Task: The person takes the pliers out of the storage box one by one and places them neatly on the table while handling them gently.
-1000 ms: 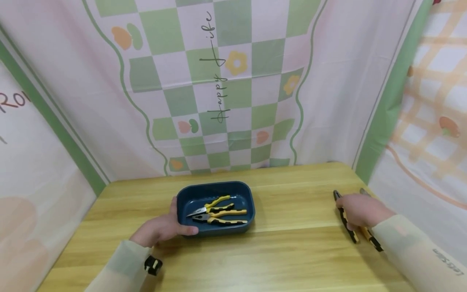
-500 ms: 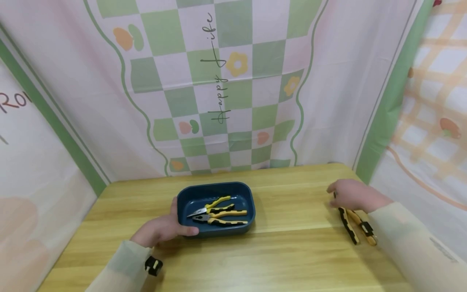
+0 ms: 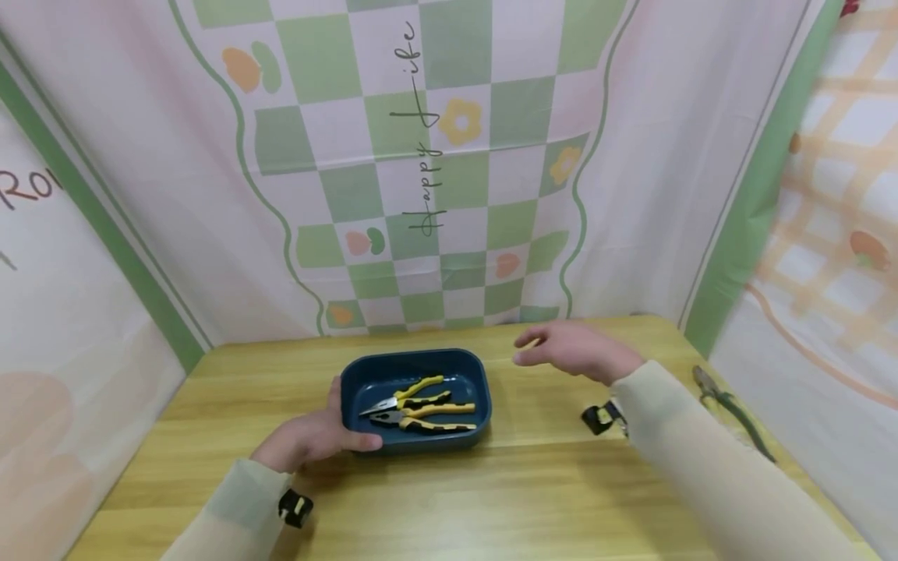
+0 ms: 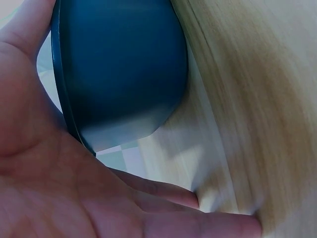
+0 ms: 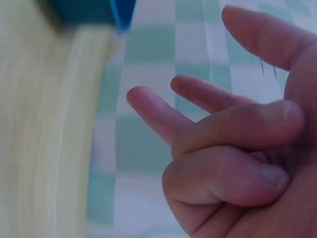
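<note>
A dark blue rectangular box [image 3: 421,444] stands on the table in the head view. Inside lie needle-nose pliers [image 3: 384,406] with yellow handles and combination pliers [image 3: 393,418] with orange-yellow and black handles. My left hand [image 3: 317,438] rests against the box's left end, thumb along the front rim; in the left wrist view straight fingers [image 4: 203,225] reach down beside the box wall [image 4: 119,69]. My right hand [image 3: 578,351] is raised right of the box and holds nothing. The right wrist view shows its fingers [image 5: 228,173] loosely bent, with the box [image 5: 91,10] blurred at top left.
Pliers [image 3: 708,383] with a dark green handle lie near the right edge of the wooden table [image 3: 449,506], partly behind the right sleeve [image 3: 694,444]. A patterned cloth [image 3: 449,179] hangs behind the table. Black wrist pieces [image 3: 295,509] sit at both cuffs.
My right hand has let go of yellow-and-black pliers at the right and moved left toward the box; its sleeve now covers their spot. The left hand and box have stayed put.
</note>
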A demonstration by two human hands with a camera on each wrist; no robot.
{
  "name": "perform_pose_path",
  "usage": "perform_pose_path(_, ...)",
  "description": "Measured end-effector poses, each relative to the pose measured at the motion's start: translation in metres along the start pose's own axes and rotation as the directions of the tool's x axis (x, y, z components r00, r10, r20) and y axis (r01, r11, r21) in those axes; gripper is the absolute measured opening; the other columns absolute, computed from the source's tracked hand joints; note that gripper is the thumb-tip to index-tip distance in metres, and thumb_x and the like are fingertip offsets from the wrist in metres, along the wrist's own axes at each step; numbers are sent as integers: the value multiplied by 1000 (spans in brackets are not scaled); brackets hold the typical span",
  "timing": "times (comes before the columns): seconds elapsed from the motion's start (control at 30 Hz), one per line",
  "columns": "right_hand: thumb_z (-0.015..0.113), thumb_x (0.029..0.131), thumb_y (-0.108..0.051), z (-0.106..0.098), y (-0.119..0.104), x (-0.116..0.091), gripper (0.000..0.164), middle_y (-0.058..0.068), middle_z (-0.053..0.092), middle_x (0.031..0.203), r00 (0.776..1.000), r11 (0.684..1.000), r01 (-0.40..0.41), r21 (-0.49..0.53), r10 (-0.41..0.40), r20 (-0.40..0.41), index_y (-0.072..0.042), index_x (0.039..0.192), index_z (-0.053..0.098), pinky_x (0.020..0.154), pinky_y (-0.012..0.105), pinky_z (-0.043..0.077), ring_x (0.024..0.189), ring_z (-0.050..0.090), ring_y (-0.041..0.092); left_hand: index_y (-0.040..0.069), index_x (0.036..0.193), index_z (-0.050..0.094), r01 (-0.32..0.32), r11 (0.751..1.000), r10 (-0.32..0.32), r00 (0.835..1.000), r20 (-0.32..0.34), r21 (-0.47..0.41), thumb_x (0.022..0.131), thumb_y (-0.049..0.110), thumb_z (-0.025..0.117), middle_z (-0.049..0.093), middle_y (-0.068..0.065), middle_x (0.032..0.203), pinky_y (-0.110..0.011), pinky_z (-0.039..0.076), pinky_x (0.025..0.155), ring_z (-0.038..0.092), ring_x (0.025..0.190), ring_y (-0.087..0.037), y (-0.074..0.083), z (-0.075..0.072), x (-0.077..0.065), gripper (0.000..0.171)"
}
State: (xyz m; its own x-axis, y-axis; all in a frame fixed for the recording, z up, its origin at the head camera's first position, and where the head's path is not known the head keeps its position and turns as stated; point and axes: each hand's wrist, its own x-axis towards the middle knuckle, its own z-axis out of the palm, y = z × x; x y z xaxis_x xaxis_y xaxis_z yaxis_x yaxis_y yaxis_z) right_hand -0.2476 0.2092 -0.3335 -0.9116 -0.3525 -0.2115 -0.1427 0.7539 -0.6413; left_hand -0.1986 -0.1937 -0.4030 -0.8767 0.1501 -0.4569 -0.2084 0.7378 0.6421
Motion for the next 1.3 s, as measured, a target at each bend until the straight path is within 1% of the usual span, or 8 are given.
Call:
perform_pose_path(0.23,73,90,-40,52,-46,38,34,0,68,116,993,990,81,-118,-71,91,-15,113,75,89,46,50,108,61,24,8,154,-24,3,1000,-3,1000,-6,15,70,61,84,11,-39,155,-64,28,106,31,133,-55,-3,0,1,146)
perform_pose_path(0.33,74,89,-37,69,-60,48,24,-3,69,94,990,980,63,-188,-38,136,-14,95,76,76,40,52,86,62,17,8,154,-24,9,1000,-9,1000,1,10,69,62,84,12,-39,155,-63,29,106,33,133,-53,-6,1,1,147)
perform_pose_path(0.4,75,89,-36,77,-68,54,25,-5,61,77,987,970,34,-240,5,161,-14,79,71,68,37,49,70,55,15,8,154,-24,16,1000,-16,1000,1,16,69,63,83,13,-40,154,-64,30,105,36,131,-52,-7,2,1,147)
perform_pose_path(0.53,74,90,-36,86,-81,63,34,-1,52,68,979,931,-6,-364,80,188,-15,68,61,65,37,45,63,49,17,7,153,-25,8,1000,-8,1000,9,24,70,62,83,14,-40,154,-63,32,104,39,129,-50,-6,1,0,147)
perform_pose_path(0.73,78,88,-33,91,-90,70,24,1,65,78,972,875,-40,-483,146,184,-13,77,71,73,37,50,74,60,18,7,153,-25,-6,999,6,1000,6,35,70,63,83,15,-40,154,-62,32,104,40,128,-50,0,-1,0,147)
perform_pose_path(0.9,81,85,-31,99,-94,70,16,0,66,80,964,854,-64,-516,186,189,-16,84,74,69,33,51,70,60,15,7,153,-24,6,999,-6,1000,8,41,69,63,83,16,-40,153,-62,32,105,40,128,-51,2,-2,0,148)
perform_pose_path(1.13,83,83,-27,107,-99,71,14,-2,64,87,961,833,-75,-548,207,183,-17,88,73,71,33,52,76,60,15,7,154,-24,-3,1000,2,1000,5,24,69,62,84,13,-40,154,-63,29,106,34,132,-55,0,0,0,147)
perform_pose_path(1.3,84,83,-28,110,-103,76,14,-3,65,90,953,798,-55,-600,220,206,-19,87,74,72,33,53,78,61,15,6,154,-24,-16,1000,16,1000,5,4,70,60,84,9,-40,155,-63,26,107,29,134,-55,0,0,1,147)
